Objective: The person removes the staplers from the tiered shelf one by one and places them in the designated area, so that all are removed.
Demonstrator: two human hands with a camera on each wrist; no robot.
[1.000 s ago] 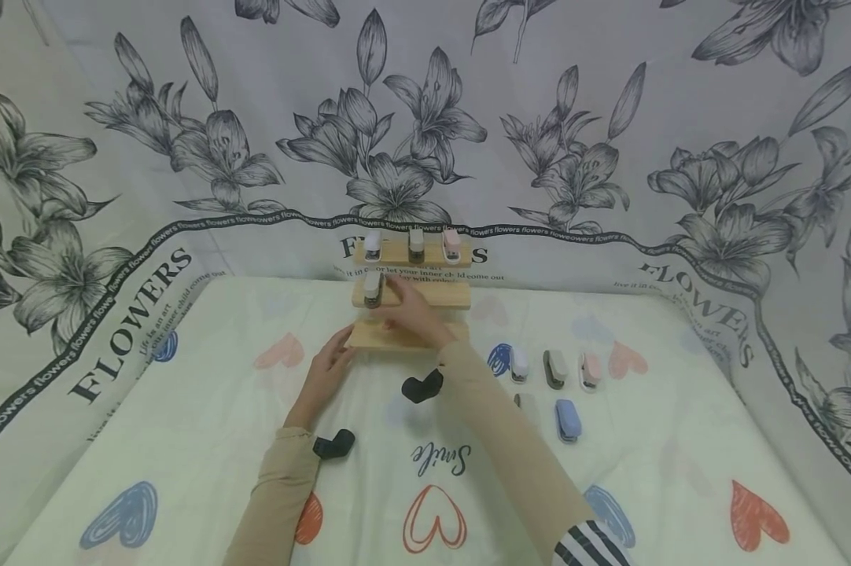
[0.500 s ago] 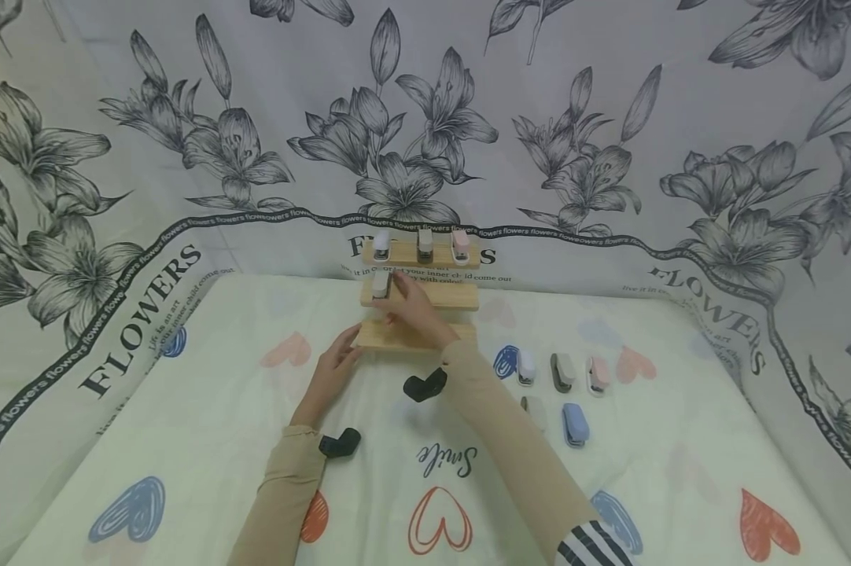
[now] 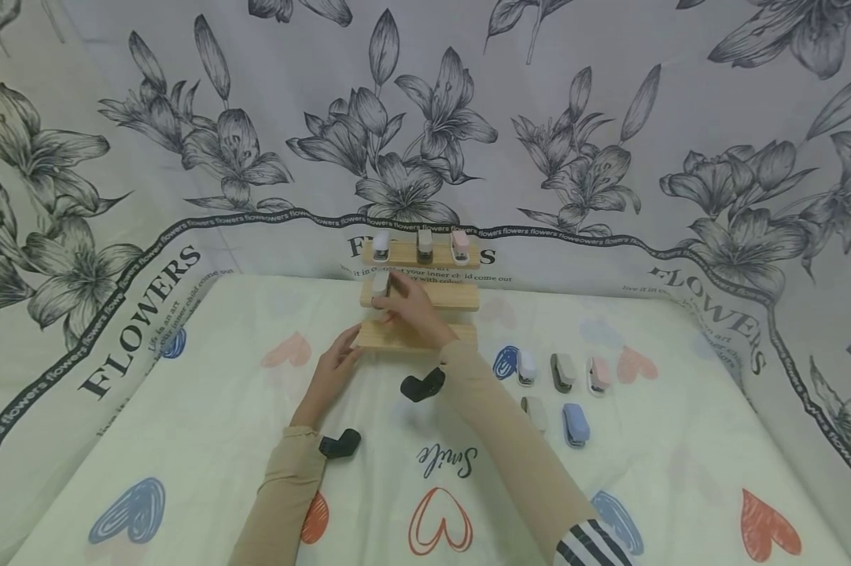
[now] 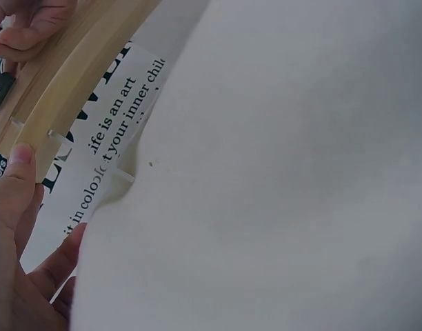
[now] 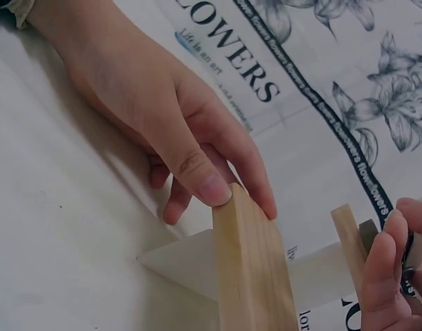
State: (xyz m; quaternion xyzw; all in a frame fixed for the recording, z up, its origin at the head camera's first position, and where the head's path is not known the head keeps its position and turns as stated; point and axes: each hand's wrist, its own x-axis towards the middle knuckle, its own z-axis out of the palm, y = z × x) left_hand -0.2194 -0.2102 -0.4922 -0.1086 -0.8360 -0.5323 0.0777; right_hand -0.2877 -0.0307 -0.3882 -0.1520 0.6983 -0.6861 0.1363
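My right hand [image 3: 417, 313] is at the left end of the middle board [image 3: 455, 296] of a three-tier wooden display rack. Its thumb and fingers pinch a small grey stapler [image 3: 381, 283] that stands there. In the right wrist view those fingers [image 5: 383, 269] curl around it, hiding most of it. Lower down, my left hand [image 3: 332, 373] grips the left end of the bottom board [image 3: 425, 338]. Its thumb lies on the board's near edge and a finger reaches over the other side, as the right wrist view shows.
On the top board [image 3: 440, 255] stand a white stapler [image 3: 381, 245], a grey stapler [image 3: 425, 245] and a pink stapler [image 3: 460, 245]. Several more lie on the cloth at right, among them a blue stapler [image 3: 576, 424] and a pink stapler [image 3: 598, 375]. A flowered curtain hangs behind.
The head view has shifted slightly. My right fingers have come lower around the grey stapler at the middle board's left end. The left hand keeps its grip on the bottom board.
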